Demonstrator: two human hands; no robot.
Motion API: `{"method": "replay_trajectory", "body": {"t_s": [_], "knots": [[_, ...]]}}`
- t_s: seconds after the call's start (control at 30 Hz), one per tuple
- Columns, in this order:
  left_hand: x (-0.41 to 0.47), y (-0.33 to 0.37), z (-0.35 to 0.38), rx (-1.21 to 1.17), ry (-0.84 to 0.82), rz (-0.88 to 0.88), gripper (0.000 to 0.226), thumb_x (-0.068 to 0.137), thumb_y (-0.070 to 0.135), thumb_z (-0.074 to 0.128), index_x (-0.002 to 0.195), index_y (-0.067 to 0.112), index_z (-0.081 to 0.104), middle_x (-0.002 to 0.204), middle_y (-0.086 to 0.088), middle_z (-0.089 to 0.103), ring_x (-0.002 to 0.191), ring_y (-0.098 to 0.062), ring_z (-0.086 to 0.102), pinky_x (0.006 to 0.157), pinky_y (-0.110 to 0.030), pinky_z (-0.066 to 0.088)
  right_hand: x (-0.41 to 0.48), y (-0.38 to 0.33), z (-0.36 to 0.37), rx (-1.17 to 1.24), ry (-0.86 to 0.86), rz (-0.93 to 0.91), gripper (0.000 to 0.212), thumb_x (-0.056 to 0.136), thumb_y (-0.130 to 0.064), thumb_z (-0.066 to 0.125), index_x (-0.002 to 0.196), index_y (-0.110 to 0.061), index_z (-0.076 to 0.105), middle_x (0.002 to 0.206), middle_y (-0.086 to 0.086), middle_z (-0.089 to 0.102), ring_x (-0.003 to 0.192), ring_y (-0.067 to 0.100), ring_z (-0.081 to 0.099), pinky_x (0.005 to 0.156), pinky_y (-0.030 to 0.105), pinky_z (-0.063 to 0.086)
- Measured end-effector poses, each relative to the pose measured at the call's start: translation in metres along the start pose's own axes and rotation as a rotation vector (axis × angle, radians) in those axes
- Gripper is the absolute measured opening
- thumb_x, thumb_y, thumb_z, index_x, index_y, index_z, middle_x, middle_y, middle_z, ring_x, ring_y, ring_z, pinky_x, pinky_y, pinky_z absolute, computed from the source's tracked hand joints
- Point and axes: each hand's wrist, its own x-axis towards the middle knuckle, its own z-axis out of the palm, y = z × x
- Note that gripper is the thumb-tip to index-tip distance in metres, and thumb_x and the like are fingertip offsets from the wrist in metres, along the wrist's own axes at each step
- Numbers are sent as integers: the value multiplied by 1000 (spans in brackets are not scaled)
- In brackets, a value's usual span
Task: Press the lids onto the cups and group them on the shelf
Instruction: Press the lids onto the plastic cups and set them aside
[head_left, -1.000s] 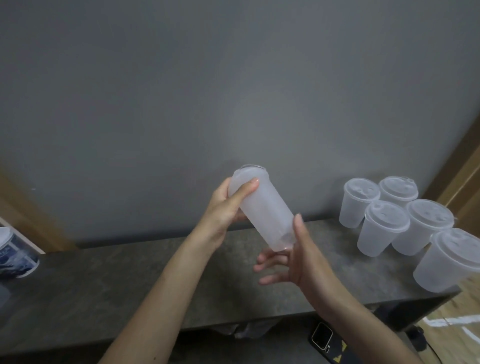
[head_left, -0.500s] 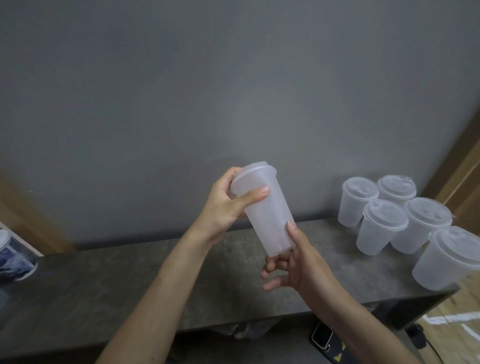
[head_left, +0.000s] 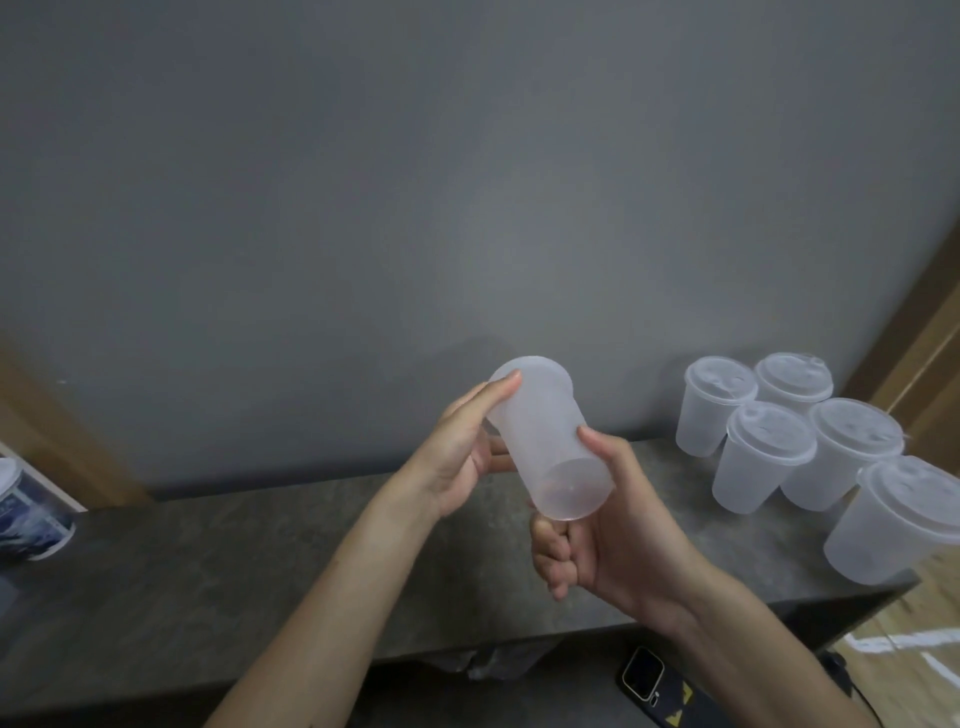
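Frosted translucent white plastic cup (head_left: 545, 441); mottled dark grey stone shelf (head_left: 208, 571); blue-and-white printed cup (head_left: 28, 512) at nine o'clock.

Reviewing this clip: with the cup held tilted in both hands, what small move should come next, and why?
Probably a last squeeze of the lid's rim, then carrying it right. The left hand covers the lid end of the held cup, the right hand grips its base, and five lidded cups stand grouped on the shelf.

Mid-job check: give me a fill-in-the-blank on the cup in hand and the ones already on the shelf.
1. The frosted translucent plastic cup in the air is held by ____ hands.
2. Its base faces ____ the camera.
3. ____ lidded translucent cups stand grouped at the right end of the dark stone-look shelf.

Missing words: both; toward; Five
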Motion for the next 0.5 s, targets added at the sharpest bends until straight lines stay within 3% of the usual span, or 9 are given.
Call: {"method": "replay_trajectory", "body": {"t_s": [0.07, 0.13, 0.27, 0.33, 0.5], "knots": [[-2, 0, 1, -81, -110, -21, 57, 93, 42, 64, 139, 9, 58, 121, -13, 69, 94, -21, 69, 67, -30, 57, 0, 1, -5, 209, -93, 2, 69, 86, -71, 40, 83, -4, 57, 50, 8, 45, 39, 20, 50, 37, 28, 47], [-1, -2, 3, -143, -115, -5, 62, 87, 41, 66, 140, 7, 57, 118, -11, 67, 98, -22, 67, 67, -29, 57, 0, 5, -10, 278, -181, -13, 71, 88, -71, 41, 83, -4, 62, 54, 9, 49, 44, 21, 56, 39, 29, 50], [4, -2, 1, 36, 70, 130, 59, 78, 41, 73, 130, 16, 62, 115, -6, 73, 98, -20, 71, 71, -32, 58, 7, 12, -14, 26, 16, -71, 74, 91, -67, 50, 121, -1, 60, 78, 21, 62, 68, 31, 67, 49, 35, 58], [5, -3, -1, 131, 116, 160, 56, 76, 44, 74, 125, 19, 63, 116, -5, 73, 99, -20, 72, 73, -34, 58, 7, 11, -12, 21, 66, -68, 69, 93, -64, 51, 124, -3, 59, 73, 18, 58, 64, 27, 64, 48, 33, 57], [6, -10, 4, 188, 125, 160, 56, 78, 54, 71, 123, 23, 59, 118, -4, 70, 96, -18, 71, 62, -29, 54, 7, 5, -6, 273, -12, -20, 66, 93, -62, 46, 121, -4, 59, 67, 11, 55, 50, 17, 58, 40, 27, 53]]}}
